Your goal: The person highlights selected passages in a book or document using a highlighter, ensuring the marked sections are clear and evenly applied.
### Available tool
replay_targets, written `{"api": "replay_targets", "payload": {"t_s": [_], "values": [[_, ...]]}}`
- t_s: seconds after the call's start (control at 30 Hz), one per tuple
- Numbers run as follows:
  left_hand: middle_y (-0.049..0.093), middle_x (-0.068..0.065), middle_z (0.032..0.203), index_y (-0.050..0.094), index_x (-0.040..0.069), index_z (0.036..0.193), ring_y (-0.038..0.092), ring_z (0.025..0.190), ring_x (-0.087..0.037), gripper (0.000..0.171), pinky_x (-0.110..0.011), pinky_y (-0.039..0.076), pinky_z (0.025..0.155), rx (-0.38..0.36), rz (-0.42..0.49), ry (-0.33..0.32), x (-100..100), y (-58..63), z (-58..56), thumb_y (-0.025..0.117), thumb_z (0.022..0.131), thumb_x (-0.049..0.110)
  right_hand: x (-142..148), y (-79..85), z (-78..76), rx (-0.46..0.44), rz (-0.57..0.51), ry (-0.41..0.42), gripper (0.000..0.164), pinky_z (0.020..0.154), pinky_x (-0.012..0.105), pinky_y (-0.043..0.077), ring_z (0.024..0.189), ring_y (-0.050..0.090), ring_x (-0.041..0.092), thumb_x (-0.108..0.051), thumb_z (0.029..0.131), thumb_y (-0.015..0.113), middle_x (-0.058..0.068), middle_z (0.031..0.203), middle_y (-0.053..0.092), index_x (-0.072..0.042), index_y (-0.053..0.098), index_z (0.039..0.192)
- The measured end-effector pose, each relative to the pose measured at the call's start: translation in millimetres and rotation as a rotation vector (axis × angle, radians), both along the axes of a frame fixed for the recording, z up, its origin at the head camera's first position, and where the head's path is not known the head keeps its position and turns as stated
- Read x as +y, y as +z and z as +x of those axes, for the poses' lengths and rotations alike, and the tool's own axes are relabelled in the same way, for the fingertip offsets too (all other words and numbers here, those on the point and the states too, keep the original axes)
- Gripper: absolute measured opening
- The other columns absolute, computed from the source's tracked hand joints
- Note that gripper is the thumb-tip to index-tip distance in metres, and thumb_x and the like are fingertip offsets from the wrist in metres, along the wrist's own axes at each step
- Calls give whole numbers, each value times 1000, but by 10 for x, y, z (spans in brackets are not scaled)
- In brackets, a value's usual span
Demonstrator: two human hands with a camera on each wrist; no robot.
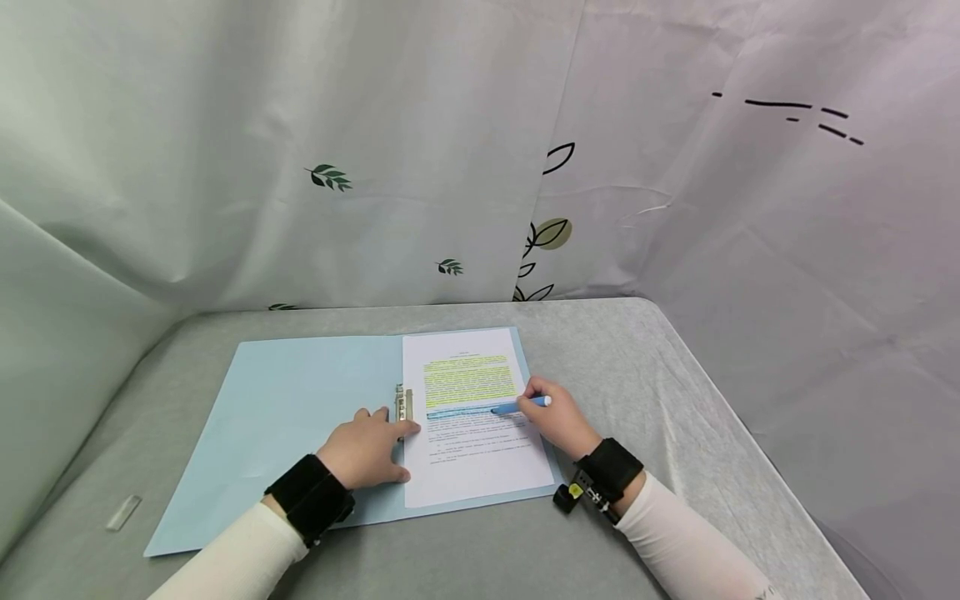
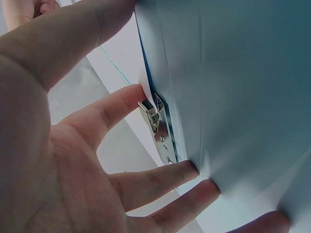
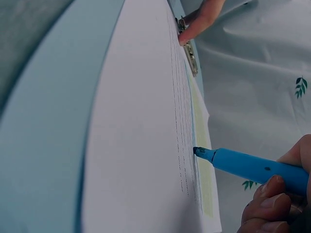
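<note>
A light blue folder (image 1: 315, 400) lies opened flat on the table, with a printed sheet (image 1: 480, 479) on its right side. Yellow highlighting covers the sheet's upper paragraph, and blue lines run just below it. My right hand (image 1: 558, 417) grips a blue highlighter (image 3: 252, 167), its tip at the text by the blue lines. Beside the metal clip (image 1: 404, 404) at the sheet's left edge, my left hand (image 1: 366, 450) rests with spread fingers. In the left wrist view, its index fingertip (image 2: 136, 94) touches the paper by the clip, and other fingertips press on the folder.
A grey cloth covers the table (image 1: 480, 550). Near its left edge lies a small clear strip (image 1: 123, 512). Behind and at the sides hang pale curtains (image 1: 420, 125) with leaf prints. Black bands (image 1: 311, 500) are strapped round both wrists.
</note>
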State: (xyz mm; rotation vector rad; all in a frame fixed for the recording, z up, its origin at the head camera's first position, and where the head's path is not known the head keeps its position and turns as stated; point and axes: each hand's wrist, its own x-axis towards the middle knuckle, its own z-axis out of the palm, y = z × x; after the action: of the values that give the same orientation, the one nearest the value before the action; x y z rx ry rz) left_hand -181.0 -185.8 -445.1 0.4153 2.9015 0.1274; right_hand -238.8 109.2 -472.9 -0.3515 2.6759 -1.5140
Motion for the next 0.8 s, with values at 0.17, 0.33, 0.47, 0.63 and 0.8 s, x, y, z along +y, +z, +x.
{"api": "replay_targets", "payload": {"t_s": [0.17,0.33,0.47,0.63,0.8], "values": [[55,-23,128,64,25,128,52,93,-34,69,-49,51,70,2,0,1,-4,-6,-2,84,66,49,-1,-3,-6,4,-11,-10,12,49,27,31,63,44,21,-9,88,62,6,74,49,-8,57,78],[55,-23,128,64,25,128,52,93,-34,69,-49,51,69,1,-2,1,-2,-2,-2,84,66,49,20,-3,-13,-3,2,-14,13,50,25,33,62,46,20,-10,89,61,5,71,50,-10,56,77],[55,-23,128,64,25,127,52,93,-34,69,-49,51,68,0,-3,0,-3,5,1,84,66,50,39,-5,-18,2,12,-11,13,50,25,33,63,46,21,-10,88,60,6,71,47,-10,56,76],[55,-24,128,64,24,128,52,94,-34,69,-48,51,68,-6,-3,0,-1,12,3,84,66,49,58,-9,-23,2,12,-14,12,51,26,33,64,46,22,-10,87,60,7,73,45,-10,57,76],[55,-24,128,64,24,128,52,95,-35,69,-49,51,69,-12,-1,3,3,21,5,84,67,49,73,-8,-23,-6,12,-18,13,49,24,31,62,44,20,-11,88,60,6,72,44,-11,56,76]]}}
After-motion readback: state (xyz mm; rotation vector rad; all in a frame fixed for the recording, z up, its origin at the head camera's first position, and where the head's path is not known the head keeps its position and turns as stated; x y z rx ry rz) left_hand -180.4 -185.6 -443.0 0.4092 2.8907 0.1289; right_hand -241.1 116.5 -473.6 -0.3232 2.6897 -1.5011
